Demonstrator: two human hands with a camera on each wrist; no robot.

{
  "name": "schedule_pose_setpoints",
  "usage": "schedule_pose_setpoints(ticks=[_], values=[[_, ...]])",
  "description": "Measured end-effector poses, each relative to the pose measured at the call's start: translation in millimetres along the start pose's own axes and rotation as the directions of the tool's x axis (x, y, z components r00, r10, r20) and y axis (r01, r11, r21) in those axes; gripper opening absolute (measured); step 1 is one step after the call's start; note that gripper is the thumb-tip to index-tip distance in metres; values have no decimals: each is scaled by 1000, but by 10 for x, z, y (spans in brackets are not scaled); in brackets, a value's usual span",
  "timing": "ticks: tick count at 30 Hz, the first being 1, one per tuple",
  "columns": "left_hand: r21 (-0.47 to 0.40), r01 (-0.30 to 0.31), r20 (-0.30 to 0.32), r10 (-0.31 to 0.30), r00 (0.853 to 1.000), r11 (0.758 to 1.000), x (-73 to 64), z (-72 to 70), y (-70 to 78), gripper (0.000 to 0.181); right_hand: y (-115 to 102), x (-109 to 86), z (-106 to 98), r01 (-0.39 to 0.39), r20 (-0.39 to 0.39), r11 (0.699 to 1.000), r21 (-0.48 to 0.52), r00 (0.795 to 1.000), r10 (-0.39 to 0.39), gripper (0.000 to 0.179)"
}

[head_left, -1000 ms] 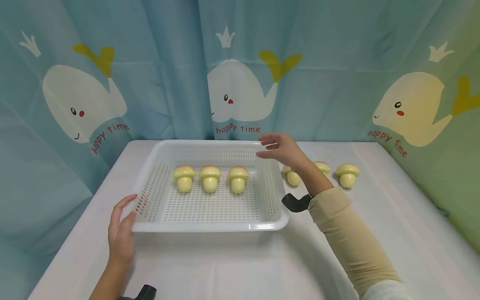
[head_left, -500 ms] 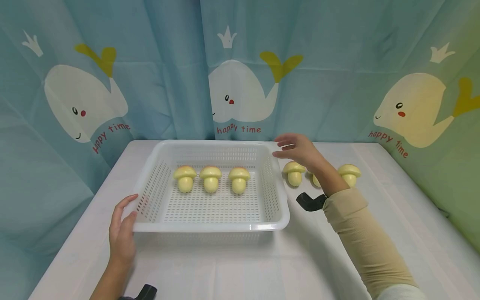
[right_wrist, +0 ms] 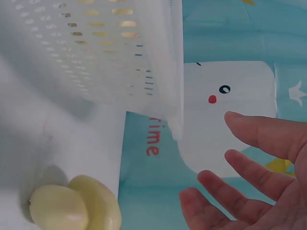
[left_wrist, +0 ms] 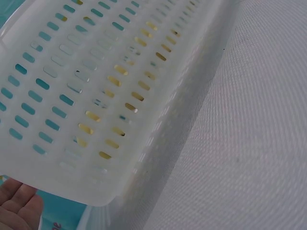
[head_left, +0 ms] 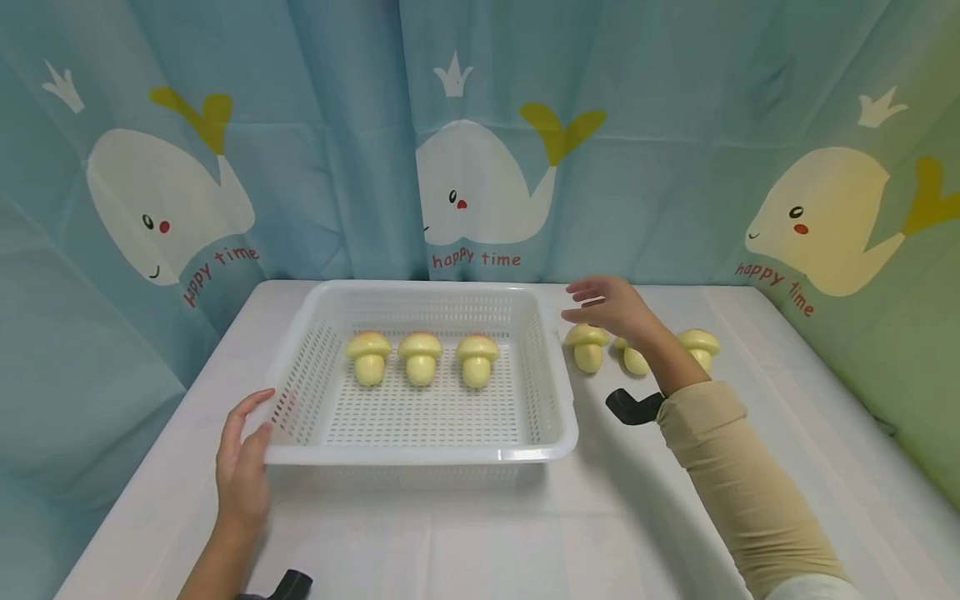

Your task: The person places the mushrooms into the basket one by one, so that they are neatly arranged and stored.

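My left hand (head_left: 243, 467) grips the left front rim of a white perforated plastic basket (head_left: 420, 454), fingers and thumb at its edge. Three yellow toy mushrooms (head_left: 420, 358) lie in a row inside the basket. My right hand (head_left: 615, 308) hovers just right of the basket, fingers spread and holding nothing. Beneath and beside it on the table is a toy mushroom (head_left: 587, 348); another mushroom (head_left: 633, 360) is partly covered by the hand, and a third mushroom (head_left: 699, 343) is partly behind the forearm. In the right wrist view, one mushroom (right_wrist: 72, 206) lies below the basket's side.
The white-covered table (head_left: 480, 533) carries everything. A blue-green curtain (head_left: 660, 208) with whale prints hangs along its back and sides. Black wrist-worn mounts show at the right wrist (head_left: 633, 407) and left wrist (head_left: 292, 586).
My right hand has moved right, from over the basket's right rim to above the mushrooms on the table, and slightly lower. The left hand, basket and mushrooms have stayed put.
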State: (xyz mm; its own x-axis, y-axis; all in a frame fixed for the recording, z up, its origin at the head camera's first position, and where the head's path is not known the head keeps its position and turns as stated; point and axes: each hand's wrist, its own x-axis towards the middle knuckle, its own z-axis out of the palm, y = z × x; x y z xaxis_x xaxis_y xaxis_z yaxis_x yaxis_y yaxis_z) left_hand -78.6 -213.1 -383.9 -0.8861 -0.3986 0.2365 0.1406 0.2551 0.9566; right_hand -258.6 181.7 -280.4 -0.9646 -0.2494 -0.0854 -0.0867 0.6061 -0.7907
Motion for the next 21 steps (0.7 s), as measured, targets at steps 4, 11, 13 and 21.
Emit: schedule_pose_setpoints(ticks=[4, 11, 13, 21], values=[[-20, -11, 10, 11, 1000, 1000, 3, 4, -9, 41, 57, -1, -37, -7, -2, 1000, -4, 1000, 7, 49], [-28, -14, 9, 14, 1000, 1000, 7, 3, -26, 41, 184, -21, -95, -28, 2, 999, -18, 1000, 28, 50], [-23, -6, 6, 7, 1000, 1000, 6, -1, -27, 41, 213, -20, -100, -32, -3, 999, -20, 999, 32, 49], [-13, -13, 1, 13, 1000, 1000, 5, -3, -17, 41, 346, 11, -94, -86, -24, 987, -135, 996, 84, 47]])
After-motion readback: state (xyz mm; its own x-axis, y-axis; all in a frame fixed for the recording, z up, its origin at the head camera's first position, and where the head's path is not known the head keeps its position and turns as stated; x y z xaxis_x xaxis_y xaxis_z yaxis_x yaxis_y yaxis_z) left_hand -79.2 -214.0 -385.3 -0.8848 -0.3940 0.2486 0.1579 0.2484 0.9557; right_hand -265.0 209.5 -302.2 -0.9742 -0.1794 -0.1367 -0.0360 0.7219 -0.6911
